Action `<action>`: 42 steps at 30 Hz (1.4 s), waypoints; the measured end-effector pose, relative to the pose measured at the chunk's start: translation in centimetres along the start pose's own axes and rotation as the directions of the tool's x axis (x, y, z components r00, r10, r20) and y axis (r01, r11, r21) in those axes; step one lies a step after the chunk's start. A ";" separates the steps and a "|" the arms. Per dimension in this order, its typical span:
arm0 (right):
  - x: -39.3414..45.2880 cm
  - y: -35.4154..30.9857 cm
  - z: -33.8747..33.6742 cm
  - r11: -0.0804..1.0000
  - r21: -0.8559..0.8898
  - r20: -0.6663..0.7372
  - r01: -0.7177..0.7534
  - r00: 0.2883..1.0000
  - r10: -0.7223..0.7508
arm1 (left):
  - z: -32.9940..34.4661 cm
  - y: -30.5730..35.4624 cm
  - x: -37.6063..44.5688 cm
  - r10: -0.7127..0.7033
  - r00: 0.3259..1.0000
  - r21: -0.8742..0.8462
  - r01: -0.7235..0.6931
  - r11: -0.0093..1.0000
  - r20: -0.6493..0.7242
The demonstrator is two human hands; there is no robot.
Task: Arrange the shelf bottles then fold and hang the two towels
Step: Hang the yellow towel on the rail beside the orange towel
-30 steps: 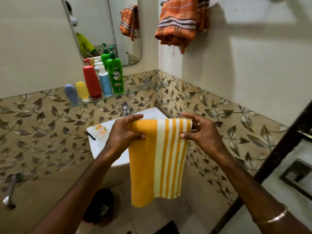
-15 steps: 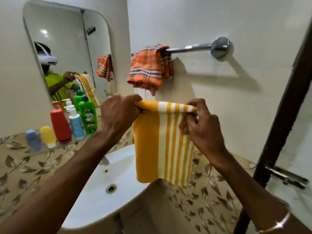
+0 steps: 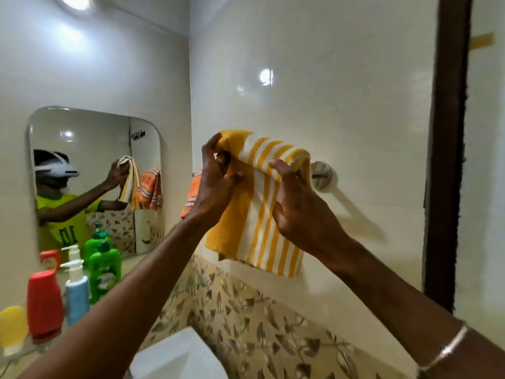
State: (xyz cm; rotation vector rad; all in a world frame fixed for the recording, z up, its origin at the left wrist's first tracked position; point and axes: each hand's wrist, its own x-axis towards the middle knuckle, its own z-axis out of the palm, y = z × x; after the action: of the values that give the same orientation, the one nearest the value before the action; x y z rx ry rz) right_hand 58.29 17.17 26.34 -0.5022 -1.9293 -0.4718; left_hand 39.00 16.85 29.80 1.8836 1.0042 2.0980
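A folded yellow towel with white stripes (image 3: 257, 222) drapes over the chrome towel bar (image 3: 321, 173) on the right wall. My left hand (image 3: 216, 184) pinches its top left part at the bar. My right hand (image 3: 297, 212) grips the striped right side just below the bar. An orange striped towel (image 3: 192, 194) hangs on the same bar further left, mostly hidden behind my left hand. On the glass shelf at lower left stand a yellow tube (image 3: 12, 328), a red bottle (image 3: 43, 302), a blue pump bottle (image 3: 76, 288) and a green pump bottle (image 3: 105, 268).
A mirror (image 3: 90, 149) hangs above the shelf on the left wall. The white sink (image 3: 175, 356) lies below my arms. A dark door frame (image 3: 445, 160) runs down the right side. Leaf-patterned tiles (image 3: 246, 313) cover the lower wall.
Both hands have lifted the yellow towel from chest height up to the bar and laid it over, to the right of the orange towel. The view has tilted upward.
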 end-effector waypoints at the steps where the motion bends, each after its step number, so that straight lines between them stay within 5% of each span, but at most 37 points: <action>1: 1.2 0.4 0.1 0.999 -0.033 -0.004 0.029 1.000 -0.030 | 0.5 -0.1 1.2 0.005 1.000 -0.021 -0.005 1.000 -0.003; 6: 5.8 1.9 0.8 0.986 -0.161 0.119 -0.045 0.991 0.064 | 2.3 -2.1 6.4 -0.106 0.988 -0.075 0.115 0.991 0.110; 12: 9.3 3.2 1.9 0.863 -0.501 0.297 -0.066 0.924 0.243 | 3.3 -5.2 7.9 -0.173 0.931 0.347 0.054 0.936 0.322; 16: 11.3 3.8 1.9 0.891 -0.413 0.478 -0.186 0.789 0.387 | 3.1 -5.4 7.9 -0.123 0.944 0.564 -0.076 0.822 0.306; 20: 13.6 4.9 2.4 0.876 -0.381 0.632 -0.294 0.609 0.479 | 3.0 -5.2 9.1 -0.224 0.901 0.627 -0.067 0.776 0.372; 25: 14.6 5.6 2.9 0.838 -0.314 0.752 -0.446 0.422 0.506 | 3.7 -6.6 8.6 -0.102 0.955 0.620 -0.098 0.778 0.278; 29: 14.5 5.7 1.6 0.826 -0.229 0.843 -0.515 0.320 0.433 | 5.4 -9.5 4.6 0.124 0.984 0.541 -0.035 0.841 -0.128; 38: 14.3 6.3 1.7 0.758 -0.168 0.817 -0.630 0.342 0.464 | 5.2 -10.6 1.8 0.065 0.992 0.328 -0.024 0.944 -0.112; 42: 14.1 6.9 2.2 0.729 -0.079 0.759 -0.680 0.433 0.486 | 4.9 -10.9 1.9 0.040 0.999 0.450 -0.044 0.892 0.020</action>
State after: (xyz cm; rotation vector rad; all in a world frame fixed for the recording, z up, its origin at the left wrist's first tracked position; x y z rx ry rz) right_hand 55.14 25.92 39.11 -1.3167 -2.3262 0.5500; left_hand 39.66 28.06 25.22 2.1246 1.5753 1.9983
